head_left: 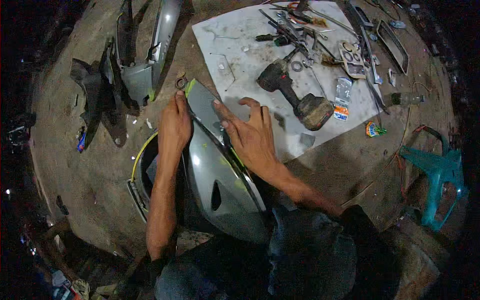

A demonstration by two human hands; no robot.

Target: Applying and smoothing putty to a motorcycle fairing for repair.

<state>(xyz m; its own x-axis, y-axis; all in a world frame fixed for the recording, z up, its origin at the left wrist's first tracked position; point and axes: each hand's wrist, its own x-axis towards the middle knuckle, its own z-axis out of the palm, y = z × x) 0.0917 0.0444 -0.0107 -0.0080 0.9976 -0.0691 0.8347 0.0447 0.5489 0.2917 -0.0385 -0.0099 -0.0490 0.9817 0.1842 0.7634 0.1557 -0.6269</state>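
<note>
A glossy grey motorcycle body panel (220, 180) with a dark slot and yellow-green marks lies slanted in front of me, its lower end against my lap. My left hand (175, 120) is closed on its upper left edge, fingers hidden beneath, thumb toward the tip. Just beyond that thumb is a small dark ring (181, 82); whether I hold it I cannot tell. My right hand (252, 135) lies over the panel's right edge with fingers apart, the index fingertip and thumb touching the surface near a dark trim strip (250, 185).
A stained white sheet (210, 42) bears a dusty cordless drill (287, 92), a heap of hand tools (290, 30) and small packets (343, 92). More grey and black panels (137, 77) lie at the far left. A teal plastic frame (430, 165) sits at the right.
</note>
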